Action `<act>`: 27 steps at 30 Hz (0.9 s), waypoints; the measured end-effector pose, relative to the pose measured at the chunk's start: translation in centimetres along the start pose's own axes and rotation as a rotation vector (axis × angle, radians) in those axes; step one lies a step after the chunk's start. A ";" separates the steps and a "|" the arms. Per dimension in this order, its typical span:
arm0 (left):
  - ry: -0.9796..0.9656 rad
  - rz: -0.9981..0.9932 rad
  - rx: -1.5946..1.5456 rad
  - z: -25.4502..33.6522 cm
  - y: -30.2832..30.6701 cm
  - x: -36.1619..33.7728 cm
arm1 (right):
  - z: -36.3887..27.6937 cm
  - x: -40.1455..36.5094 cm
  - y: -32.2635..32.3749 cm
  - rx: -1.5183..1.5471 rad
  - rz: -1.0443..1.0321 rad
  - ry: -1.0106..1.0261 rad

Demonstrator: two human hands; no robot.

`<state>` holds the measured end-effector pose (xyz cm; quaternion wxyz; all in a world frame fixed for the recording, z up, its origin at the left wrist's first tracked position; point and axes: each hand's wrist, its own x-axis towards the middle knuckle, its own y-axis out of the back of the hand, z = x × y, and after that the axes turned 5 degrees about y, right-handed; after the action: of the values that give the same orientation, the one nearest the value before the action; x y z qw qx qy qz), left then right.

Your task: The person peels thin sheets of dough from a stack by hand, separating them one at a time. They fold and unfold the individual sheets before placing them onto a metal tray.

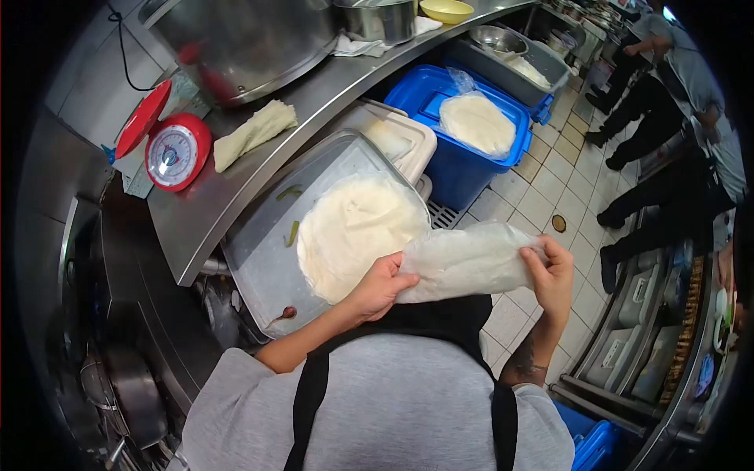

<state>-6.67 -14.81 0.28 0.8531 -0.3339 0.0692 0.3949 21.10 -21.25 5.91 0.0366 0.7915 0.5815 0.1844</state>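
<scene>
A translucent whitish plastic bag (470,259) is stretched sideways between my two hands, in front of my apron. My left hand (383,289) pinches its left end, thumb on top. At the other end, my right hand (550,272) grips the upper corner between thumb and fingers. Just beyond my left hand, a large flat round of pale dough (353,231) lies on a metal tray (255,255). Bits of green pepper (292,234) and a small dark red bulb with a stem (288,312) also rest on that tray.
On the steel counter stand a red dial scale (174,153), a big pot (251,47) and a folded cloth (255,135). A blue lidded bin (455,169) carries another dough round in plastic (477,124). Several people (667,118) stand along the tiled aisle at right.
</scene>
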 end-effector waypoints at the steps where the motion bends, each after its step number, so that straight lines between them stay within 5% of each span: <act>1: -0.009 0.010 0.001 0.5 0.5 0.0 | -0.2 0.4 -0.4 -0.029 0.007 0.021; 5: -0.015 0.106 -0.037 -0.6 3.5 -1.8 | 0.5 1.2 -3.7 -0.309 -0.105 0.007; 13: -0.133 0.073 0.145 5.8 6.4 -1.9 | 0.5 4.8 -6.5 -0.093 -0.035 0.069; 23: -0.172 -0.097 0.303 20.3 2.3 19.1 | 8.4 21.5 0.5 -0.100 0.123 0.170; 27: -0.266 0.101 0.429 24.6 3.8 33.8 | 16.6 32.3 2.6 0.058 0.119 0.091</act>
<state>9.95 23.53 4.30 0.8851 -0.0866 0.0549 0.4539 37.26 10.67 -0.75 -0.0236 0.8163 0.5395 0.2052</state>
